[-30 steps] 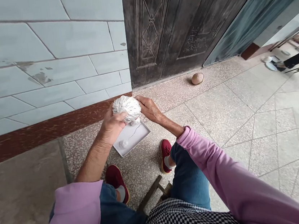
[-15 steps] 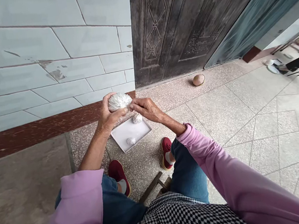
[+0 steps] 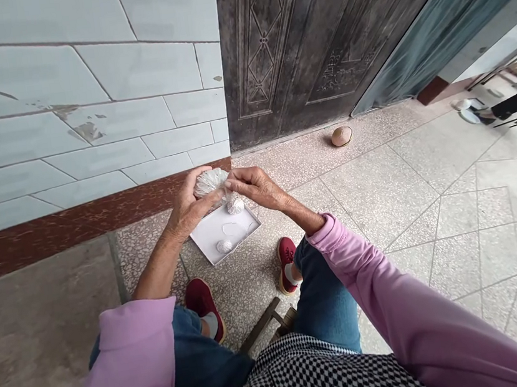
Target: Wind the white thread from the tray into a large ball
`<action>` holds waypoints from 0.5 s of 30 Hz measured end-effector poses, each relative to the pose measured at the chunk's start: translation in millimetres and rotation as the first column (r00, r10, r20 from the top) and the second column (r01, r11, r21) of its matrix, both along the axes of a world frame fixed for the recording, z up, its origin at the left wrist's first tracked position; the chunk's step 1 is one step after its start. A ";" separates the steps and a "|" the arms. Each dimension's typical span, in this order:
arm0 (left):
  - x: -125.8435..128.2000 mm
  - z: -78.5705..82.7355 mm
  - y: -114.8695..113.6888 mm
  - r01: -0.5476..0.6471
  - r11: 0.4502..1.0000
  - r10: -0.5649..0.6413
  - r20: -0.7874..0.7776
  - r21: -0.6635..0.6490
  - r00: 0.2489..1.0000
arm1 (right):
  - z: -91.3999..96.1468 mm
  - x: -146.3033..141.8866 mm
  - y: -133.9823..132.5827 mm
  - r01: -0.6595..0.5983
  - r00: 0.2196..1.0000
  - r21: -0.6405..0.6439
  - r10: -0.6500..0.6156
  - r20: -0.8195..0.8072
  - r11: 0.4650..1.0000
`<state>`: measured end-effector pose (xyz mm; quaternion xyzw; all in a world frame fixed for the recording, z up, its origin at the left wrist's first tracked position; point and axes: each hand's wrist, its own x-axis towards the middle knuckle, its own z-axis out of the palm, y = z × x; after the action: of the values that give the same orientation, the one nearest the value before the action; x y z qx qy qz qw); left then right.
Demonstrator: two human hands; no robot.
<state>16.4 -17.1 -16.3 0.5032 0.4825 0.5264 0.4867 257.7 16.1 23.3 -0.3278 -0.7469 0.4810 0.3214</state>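
A shiny white ball (image 3: 210,181) with a tufted, layered surface rests in my left hand (image 3: 187,202), whose fingers and thumb wrap around its left and lower sides. At the ball's right edge, my right hand (image 3: 256,187) has its thumb and fingertips pinched together. Whatever lies between those fingertips is too small to make out. Below both hands is a shallow white tray (image 3: 208,242) on the floor. One small ball of white strand (image 3: 235,205) sits at its far edge, and another small white ball (image 3: 224,246) lies near its front. A thin loose strand curves inside the tray.
My red shoes (image 3: 287,259) stand on the speckled floor on either side, near the tray. A wooden stool part (image 3: 261,325) shows between my legs. Ahead are a tiled wall (image 3: 149,112) and a dark carved door (image 3: 289,58). A pinkish rounded object (image 3: 341,136) lies by the doorsill.
The tufted ball has shifted slightly right and down in my left hand. In the tray, the front small ball has moved a little left, and a loose curved strand now shows.
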 end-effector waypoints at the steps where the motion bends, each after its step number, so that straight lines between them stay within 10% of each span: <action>1: 1.0 0.8 -1.0 0.039 0.999 -0.040 -0.020 -0.011 0.999 | 1.3 1.8 3.5 0.030 1.000 -0.004 -0.030 -0.007 1.000; 7: 9.8 5.8 -10.2 0.283 0.946 -0.282 0.031 -0.157 0.959 | 4.7 4.3 18.8 0.141 0.990 -0.061 -0.142 -0.012 0.988; 15: 19.4 2.8 -16.4 0.304 0.937 -0.277 0.162 -0.172 0.947 | -9.3 -8.6 23.8 0.192 0.980 -0.091 -0.196 -0.037 0.977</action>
<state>35.8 -33.5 -13.5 0.4823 0.4177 0.4318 0.6376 249.1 39.9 14.0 -0.4018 -0.6823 0.4868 0.3690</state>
